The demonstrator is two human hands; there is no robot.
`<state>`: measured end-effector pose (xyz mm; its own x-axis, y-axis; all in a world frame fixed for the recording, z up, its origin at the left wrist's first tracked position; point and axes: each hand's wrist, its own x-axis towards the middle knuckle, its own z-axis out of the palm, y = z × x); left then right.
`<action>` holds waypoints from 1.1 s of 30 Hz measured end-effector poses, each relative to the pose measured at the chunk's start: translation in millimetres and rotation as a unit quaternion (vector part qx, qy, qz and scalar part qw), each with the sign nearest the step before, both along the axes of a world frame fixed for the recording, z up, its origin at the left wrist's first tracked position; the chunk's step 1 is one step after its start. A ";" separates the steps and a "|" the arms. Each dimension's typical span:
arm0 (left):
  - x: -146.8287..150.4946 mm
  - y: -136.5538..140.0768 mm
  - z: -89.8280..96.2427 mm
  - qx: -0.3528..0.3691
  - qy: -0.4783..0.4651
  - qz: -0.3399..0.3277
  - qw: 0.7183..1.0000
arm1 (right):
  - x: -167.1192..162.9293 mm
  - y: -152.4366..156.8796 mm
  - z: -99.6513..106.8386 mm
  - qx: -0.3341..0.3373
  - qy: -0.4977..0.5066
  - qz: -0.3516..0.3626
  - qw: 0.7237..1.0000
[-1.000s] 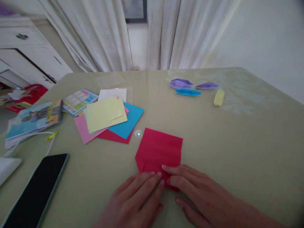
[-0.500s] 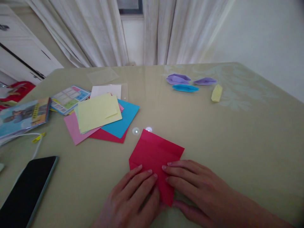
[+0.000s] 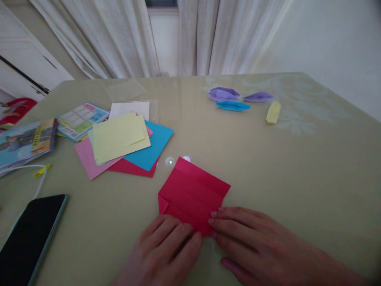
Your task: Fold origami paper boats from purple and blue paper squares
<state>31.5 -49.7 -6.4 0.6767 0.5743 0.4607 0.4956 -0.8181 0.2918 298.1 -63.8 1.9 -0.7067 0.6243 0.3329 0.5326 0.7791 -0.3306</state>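
Observation:
A sheet of red paper (image 3: 193,190) lies flat on the table in front of me, creased, with a small flap folded in at its left corner. My left hand (image 3: 166,250) is closed at the paper's lower edge, fingers curled and pinching it; its fingertips are partly hidden. My right hand (image 3: 253,238) lies over the lower right edge, its fingers stretched out with the tips touching the paper and the thumb apart.
A pile of coloured paper (image 3: 119,137) lies to the left, near booklets (image 3: 26,139) and a phone (image 3: 35,234) with a white cable (image 3: 41,182). At the back right sit purple folded pieces (image 3: 224,94), a blue one (image 3: 233,106) and a yellow one (image 3: 273,112).
My left fingers have curled, and the paper's bottom point that hung toward me is folded up or hidden. My right hand has slid slightly right. The view has shifted a little.

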 end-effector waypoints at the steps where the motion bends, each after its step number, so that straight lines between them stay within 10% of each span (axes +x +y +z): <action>1: 1.0 -0.4 0.4 0.009 -0.002 0.003 1.000 | 0.6 -0.4 -0.1 0.004 -0.006 0.003 1.000; 33: -7.1 -9.5 0.0 -0.024 0.040 -0.008 0.999 | 3.2 -1.2 3.6 0.006 -0.021 0.014 1.000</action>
<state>24.4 -59.2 -6.4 0.7191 0.5841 0.3765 0.5068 -0.8115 0.2910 301.4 -65.0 5.5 -0.7381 0.5995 0.3095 0.5233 0.7982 -0.2982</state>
